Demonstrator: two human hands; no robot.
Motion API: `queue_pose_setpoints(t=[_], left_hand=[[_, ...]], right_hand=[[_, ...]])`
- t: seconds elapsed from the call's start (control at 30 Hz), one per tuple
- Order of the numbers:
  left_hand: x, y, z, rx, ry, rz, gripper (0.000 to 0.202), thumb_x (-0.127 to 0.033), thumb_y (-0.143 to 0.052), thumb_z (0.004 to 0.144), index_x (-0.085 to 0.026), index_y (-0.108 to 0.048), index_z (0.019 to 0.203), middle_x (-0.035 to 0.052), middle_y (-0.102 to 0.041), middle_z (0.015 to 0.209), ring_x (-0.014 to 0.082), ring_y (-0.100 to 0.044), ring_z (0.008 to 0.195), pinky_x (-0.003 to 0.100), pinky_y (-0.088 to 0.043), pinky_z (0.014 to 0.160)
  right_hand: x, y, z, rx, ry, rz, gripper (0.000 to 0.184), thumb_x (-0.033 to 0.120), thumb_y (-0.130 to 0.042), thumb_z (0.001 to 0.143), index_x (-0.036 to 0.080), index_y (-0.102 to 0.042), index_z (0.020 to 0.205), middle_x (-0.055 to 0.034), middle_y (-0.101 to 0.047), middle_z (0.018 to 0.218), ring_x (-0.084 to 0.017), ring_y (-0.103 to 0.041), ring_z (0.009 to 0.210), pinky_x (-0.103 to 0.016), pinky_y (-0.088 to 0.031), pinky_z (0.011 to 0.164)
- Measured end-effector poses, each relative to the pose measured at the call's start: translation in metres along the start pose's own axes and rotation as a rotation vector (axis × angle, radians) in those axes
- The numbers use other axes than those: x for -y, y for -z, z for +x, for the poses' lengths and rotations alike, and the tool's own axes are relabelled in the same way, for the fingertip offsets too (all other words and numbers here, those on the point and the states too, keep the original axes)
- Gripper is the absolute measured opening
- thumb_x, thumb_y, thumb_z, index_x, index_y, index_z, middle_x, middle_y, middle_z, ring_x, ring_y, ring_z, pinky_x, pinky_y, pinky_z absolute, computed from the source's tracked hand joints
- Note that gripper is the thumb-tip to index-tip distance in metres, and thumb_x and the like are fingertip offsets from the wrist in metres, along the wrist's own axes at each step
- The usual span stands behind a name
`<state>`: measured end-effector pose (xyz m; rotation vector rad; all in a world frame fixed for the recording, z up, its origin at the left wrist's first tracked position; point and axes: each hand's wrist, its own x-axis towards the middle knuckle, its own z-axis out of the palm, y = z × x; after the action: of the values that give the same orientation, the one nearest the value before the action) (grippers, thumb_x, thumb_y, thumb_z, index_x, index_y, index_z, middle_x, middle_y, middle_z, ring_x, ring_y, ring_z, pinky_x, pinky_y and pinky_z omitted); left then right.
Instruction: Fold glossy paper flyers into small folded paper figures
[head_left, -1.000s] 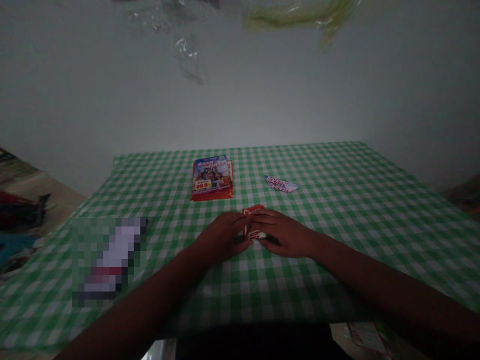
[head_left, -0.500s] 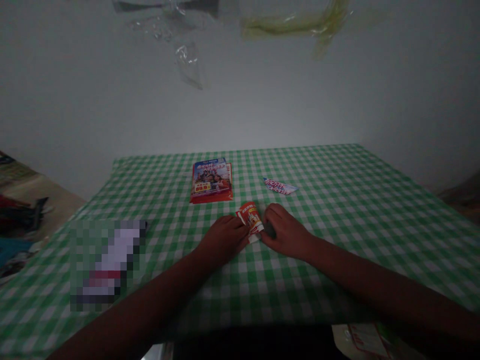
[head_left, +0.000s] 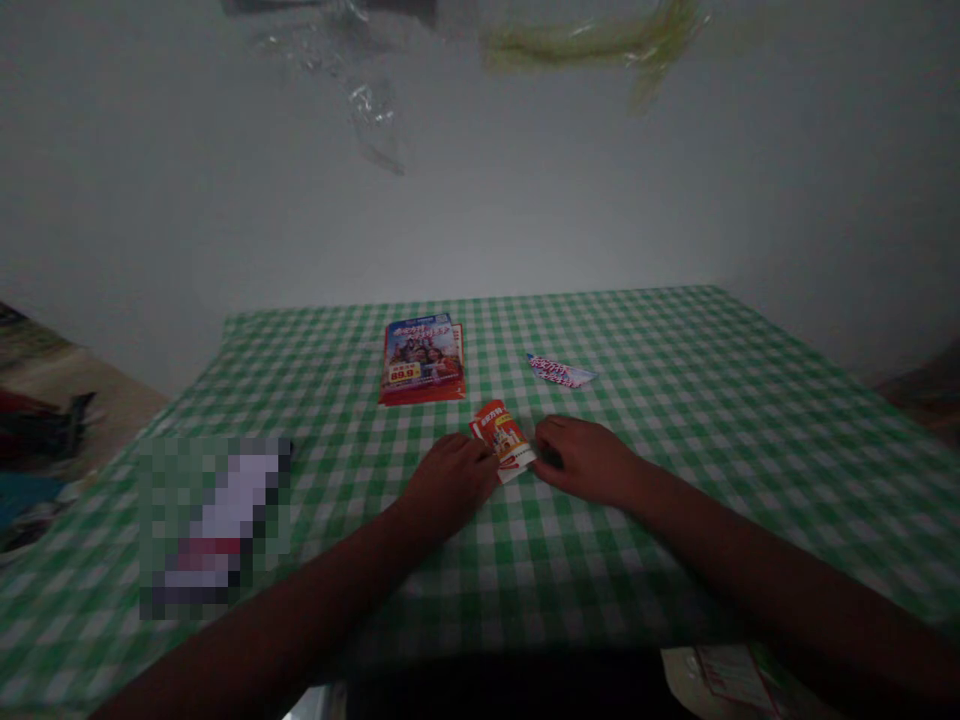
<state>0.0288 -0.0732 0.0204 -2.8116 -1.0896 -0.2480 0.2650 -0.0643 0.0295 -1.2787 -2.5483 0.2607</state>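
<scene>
Lying beneath hands: checked tablecloth, wall beyond.

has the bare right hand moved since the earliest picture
Yes: the right hand has drawn its fingers rightward, judged against the green-and-white checked tablecloth.

The left hand hides the near left edge of the folded red leaflet, its smallest print unreadable. Pixelation masks a long object. The top edge crops yellowish tape.
</scene>
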Motion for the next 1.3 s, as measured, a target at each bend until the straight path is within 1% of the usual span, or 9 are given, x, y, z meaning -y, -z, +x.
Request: queue_pose_setpoints(t=[0.1,0.2,0.33,0.43,0.57,0.83,1.03,1.17,1.3], left_hand=[[0.003,0.001,0.000,-0.022,-0.017,-0.030,0.009,-0.017,-0.060,0.090,-0.015,-0.068,0.093,0.0075,-0.068,0.094,0.0222,-0.064,0.088,0.041,-0.054,0.084],[0.007,0.003,0.000,-0.023,-0.052,-0.082,0.009,-0.018,-0.059,0.092,-0.016,-0.068,0.094,0.0077,-0.068,0.098,0.0219,-0.064,0.096,0.040,-0.052,0.090],[0.018,0.003,-0.002,0.005,-0.084,-0.154,0.014,-0.020,-0.057,0.094,-0.020,-0.067,0.104,0.0061,-0.069,0.105,0.0221,-0.063,0.102,0.047,-0.045,0.100],[0.026,0.000,-0.006,-0.012,-0.078,-0.256,0.017,-0.019,-0.058,0.092,-0.022,-0.067,0.106,0.0047,-0.069,0.111,0.0214,-0.063,0.106,0.048,-0.040,0.105],[0.030,0.000,-0.006,-0.063,-0.044,-0.382,0.020,-0.017,-0.060,0.089,-0.022,-0.067,0.107,0.0049,-0.068,0.115,0.0204,-0.062,0.108,0.042,-0.044,0.101],[0.026,-0.005,-0.001,-0.063,-0.047,-0.435,0.020,-0.025,-0.066,0.089,-0.021,-0.066,0.109,0.0058,-0.067,0.114,0.0219,-0.062,0.105,0.042,-0.045,0.097],[0.031,-0.003,-0.001,-0.044,-0.116,-0.486,0.025,-0.024,-0.064,0.090,-0.022,-0.064,0.115,0.0068,-0.065,0.124,0.0221,-0.059,0.116,0.041,-0.043,0.102],[0.030,0.003,0.000,-0.010,-0.100,-0.482,0.024,-0.022,-0.065,0.088,-0.022,-0.065,0.112,0.0068,-0.067,0.121,0.0230,-0.060,0.114,0.043,-0.042,0.103],[0.032,0.001,-0.002,-0.066,-0.044,-0.444,0.032,-0.028,-0.069,0.086,-0.023,-0.063,0.117,0.0078,-0.065,0.124,0.0246,-0.059,0.115,0.045,-0.042,0.103]], right_hand=[[-0.006,0.008,0.000,-0.051,0.204,0.148,0.025,0.029,-0.060,0.089,0.018,-0.058,0.111,-0.0102,-0.064,0.108,-0.024,-0.059,0.101,-0.040,-0.052,0.087],[-0.006,0.009,0.001,-0.115,0.377,0.207,0.040,0.025,-0.057,0.092,0.020,-0.052,0.132,-0.0125,-0.058,0.133,-0.025,-0.051,0.125,-0.046,-0.044,0.105],[-0.004,0.000,0.003,-0.088,0.501,0.157,0.036,0.025,-0.055,0.095,0.020,-0.057,0.131,-0.0107,-0.058,0.138,-0.024,-0.047,0.133,-0.047,-0.038,0.112],[-0.005,-0.006,0.005,-0.107,0.513,0.118,0.028,0.027,-0.056,0.096,0.024,-0.064,0.123,-0.0068,-0.062,0.134,-0.024,-0.046,0.135,-0.049,-0.036,0.114],[-0.007,-0.009,0.005,-0.109,0.515,0.164,0.026,0.025,-0.054,0.097,0.024,-0.065,0.120,-0.0054,-0.066,0.127,-0.021,-0.052,0.129,-0.046,-0.040,0.112],[-0.001,-0.004,0.007,-0.138,0.523,0.224,0.021,0.021,-0.050,0.098,0.020,-0.066,0.111,-0.0061,-0.071,0.112,-0.020,-0.060,0.114,-0.044,-0.048,0.102],[-0.002,-0.008,0.006,-0.162,0.507,0.122,0.039,0.026,-0.056,0.094,0.022,-0.054,0.133,-0.0095,-0.056,0.141,-0.025,-0.045,0.136,-0.052,-0.039,0.112],[-0.003,-0.012,0.007,-0.110,0.532,0.127,0.042,0.024,-0.054,0.095,0.020,-0.052,0.137,-0.0103,-0.058,0.140,-0.024,-0.043,0.138,-0.050,-0.036,0.115],[-0.003,-0.012,0.008,-0.093,0.533,0.158,0.036,0.023,-0.054,0.095,0.021,-0.057,0.131,-0.0084,-0.062,0.134,-0.023,-0.044,0.138,-0.050,-0.036,0.115]])
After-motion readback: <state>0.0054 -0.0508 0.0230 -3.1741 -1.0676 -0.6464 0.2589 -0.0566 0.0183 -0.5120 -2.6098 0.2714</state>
